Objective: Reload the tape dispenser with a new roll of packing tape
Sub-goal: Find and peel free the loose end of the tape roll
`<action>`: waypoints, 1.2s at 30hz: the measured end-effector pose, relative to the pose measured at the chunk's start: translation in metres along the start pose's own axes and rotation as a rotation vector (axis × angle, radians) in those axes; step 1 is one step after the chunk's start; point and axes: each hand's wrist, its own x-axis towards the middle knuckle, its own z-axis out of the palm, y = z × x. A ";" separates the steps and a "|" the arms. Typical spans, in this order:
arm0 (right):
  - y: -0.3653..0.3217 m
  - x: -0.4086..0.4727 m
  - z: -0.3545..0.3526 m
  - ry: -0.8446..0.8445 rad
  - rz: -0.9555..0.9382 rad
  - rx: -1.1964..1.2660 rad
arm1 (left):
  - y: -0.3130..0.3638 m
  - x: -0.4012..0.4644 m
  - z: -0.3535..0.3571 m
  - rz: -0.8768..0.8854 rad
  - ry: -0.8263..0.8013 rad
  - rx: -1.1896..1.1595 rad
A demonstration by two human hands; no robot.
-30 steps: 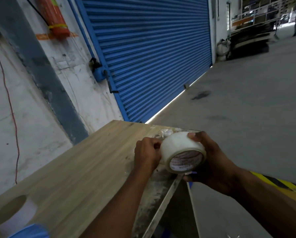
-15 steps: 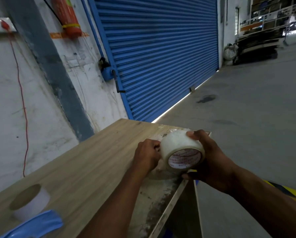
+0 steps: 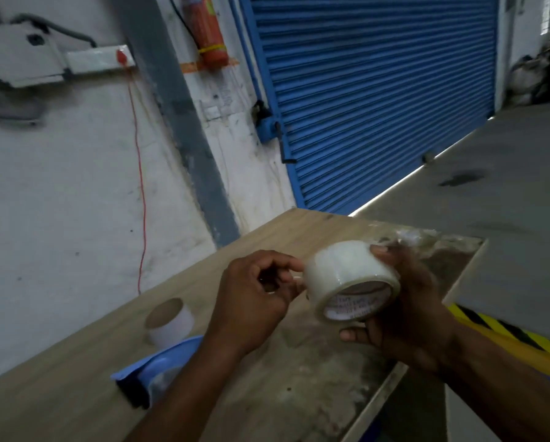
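Tape roll (image 3: 347, 275): clear packing tape on a printed card core, held in the air above the far right part of the worktop (image 3: 85, 371), tilted with its open core facing down and toward the viewer.

Right hand (image 3: 407, 314): grips the roll from the right side; one fingertip curled over the top of the roll, another finger beneath it.

Left hand (image 3: 254, 298): fingers curled, thumb and forefinger drawn together against the roll's left face; whether they pinch a tape end cannot be told.

Tape dispenser (image 3: 154, 374): blue, lying on the worktop toward the near left, partly hidden behind the left forearm.

Empty core (image 3: 169, 320): cardboard ring with a pale outer face, standing on the worktop just beyond the dispenser, near the left edge.

Worktop: wood grain, worn and stained grey along its right side.

Roller shutter (image 3: 378, 100): blue, closed, beyond the far edge.

Fire extinguisher (image 3: 208, 28): red, on the wall left of the shutter.

Red wire (image 3: 138, 173): hangs down the white wall.
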 end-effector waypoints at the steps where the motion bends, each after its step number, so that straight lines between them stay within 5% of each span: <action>1: 0.003 0.003 0.007 0.001 -0.003 -0.007 | -0.007 0.001 0.002 -0.035 -0.005 -0.024; 8: -0.015 -0.020 -0.014 0.127 -0.113 -0.017 | -0.012 0.063 0.082 -0.118 -0.050 -0.202; 16: -0.048 -0.050 -0.070 0.313 -0.169 -0.078 | -0.027 0.095 0.175 -0.050 -0.306 0.170; 26: -0.046 -0.043 -0.106 0.406 -0.123 -0.015 | -0.043 0.108 0.181 -0.117 -0.462 0.166; 31: -0.042 -0.045 -0.112 0.427 -0.114 0.022 | -0.045 0.108 0.180 -0.257 -0.309 0.032; 36: -0.038 -0.046 -0.108 0.394 -0.129 0.054 | -0.036 0.109 0.174 -0.144 -0.403 0.107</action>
